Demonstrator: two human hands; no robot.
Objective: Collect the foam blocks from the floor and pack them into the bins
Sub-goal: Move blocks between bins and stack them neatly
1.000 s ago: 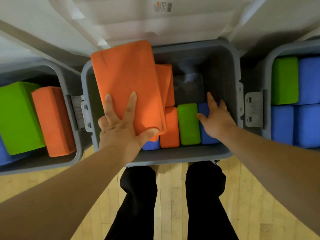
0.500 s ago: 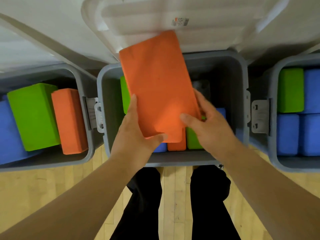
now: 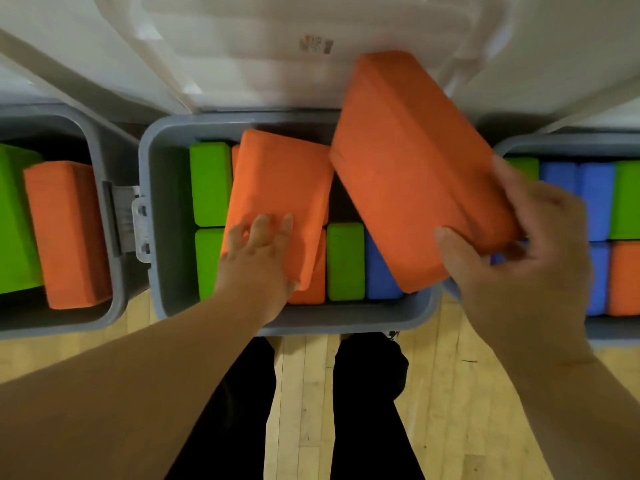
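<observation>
The left hand (image 3: pixel 258 258) and right hand (image 3: pixel 519 271) are bare; so are the forearms (image 3: pixel 104 393) as far as the frame shows; the legs wear plain black trousers (image 3: pixel 242 410), loosely folded at the top. A small dark bit at the right leg's far end may be a shoe (image 3: pixel 392 335); it is too blurred to tell.

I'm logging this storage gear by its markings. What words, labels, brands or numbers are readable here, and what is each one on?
Sticker on the open white lid: red and dark print, too blurred to read.
Foam blocks, grey bins and latch: no text shows.
</observation>
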